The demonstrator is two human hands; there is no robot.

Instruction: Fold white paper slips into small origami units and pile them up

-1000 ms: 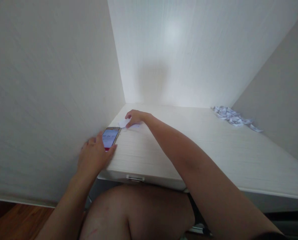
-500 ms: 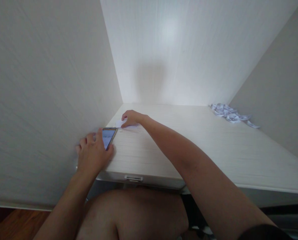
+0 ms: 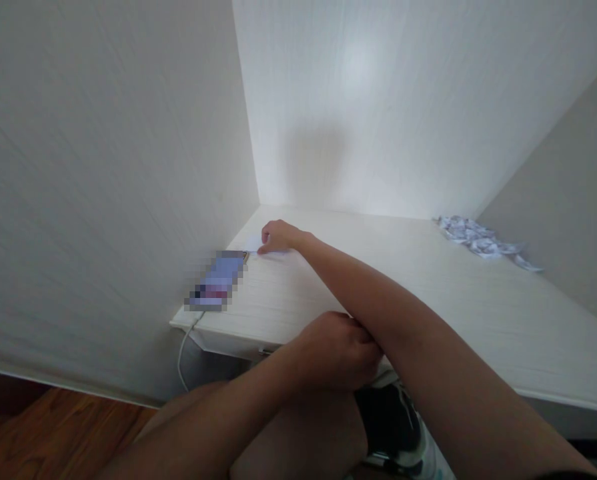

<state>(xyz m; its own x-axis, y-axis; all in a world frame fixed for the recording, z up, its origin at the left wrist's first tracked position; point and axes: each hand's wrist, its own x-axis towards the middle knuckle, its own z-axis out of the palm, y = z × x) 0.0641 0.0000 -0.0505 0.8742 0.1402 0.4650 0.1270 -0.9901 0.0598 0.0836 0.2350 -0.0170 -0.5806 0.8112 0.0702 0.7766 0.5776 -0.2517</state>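
My right hand (image 3: 281, 237) is at the back left of the white desk (image 3: 328, 287), with its thumb and fingers closed on a flat piece of white paper (image 3: 255, 244). My left hand (image 3: 341, 350) is curled in front of the desk edge, against or just under my right forearm. Its fingertips are turned away, so anything inside the curl is hidden. A phone (image 3: 218, 280) lies by the left wall, its screen blurred out. From its near end a white cable (image 3: 182, 350) hangs over the desk edge.
Crumpled white paper strips (image 3: 483, 240) lie in a heap at the back right. Pale panels stand behind and on both sides of the desk. A drawer handle (image 3: 267, 351) shows under the front edge, partly covered by my left arm. My legs are below the desk.
My left hand has left the phone and moved right and toward me, up to my right forearm, where it is now curled. My right hand stays at the paper. The view has shifted slightly.
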